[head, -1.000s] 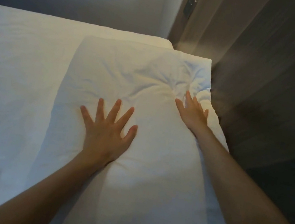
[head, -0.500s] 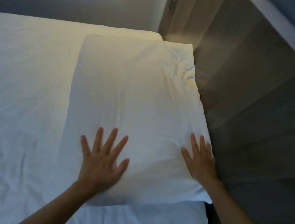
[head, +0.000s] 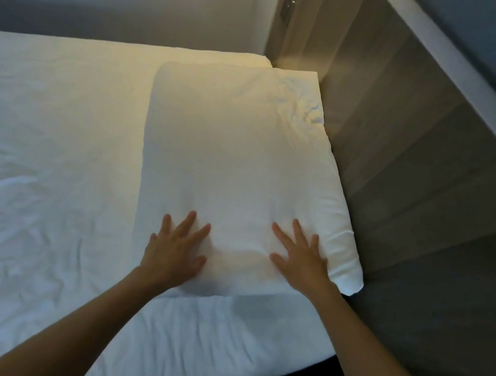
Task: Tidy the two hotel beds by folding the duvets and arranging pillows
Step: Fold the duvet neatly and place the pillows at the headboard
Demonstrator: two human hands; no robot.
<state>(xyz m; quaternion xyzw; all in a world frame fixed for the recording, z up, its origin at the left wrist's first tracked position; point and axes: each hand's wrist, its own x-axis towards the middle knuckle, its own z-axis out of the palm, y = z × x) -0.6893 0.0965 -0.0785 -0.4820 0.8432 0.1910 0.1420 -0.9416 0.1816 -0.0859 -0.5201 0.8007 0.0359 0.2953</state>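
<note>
**Both palms flat on pillow**

L hand [head: 175, 249] & R hand [head: 300, 262] press flat on the near end of the pillow [head: 236, 153], fingers spread, gripping nothing. Pillow is white, soft, rectangular, smooth nr the hands, crumpled at its far R corner. Wrinkled white sheet [head: 32, 152] lies under it & to its L. Wood-grain headboard [head: 405, 181] runs along its R edge. Small metal switch plate [head: 288, 6] sits beyond its far end.

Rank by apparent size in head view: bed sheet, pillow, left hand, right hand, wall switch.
1. bed sheet
2. pillow
3. left hand and right hand: look alike, not ranked
4. wall switch: smallest, but farthest from the camera, so unsure
</note>
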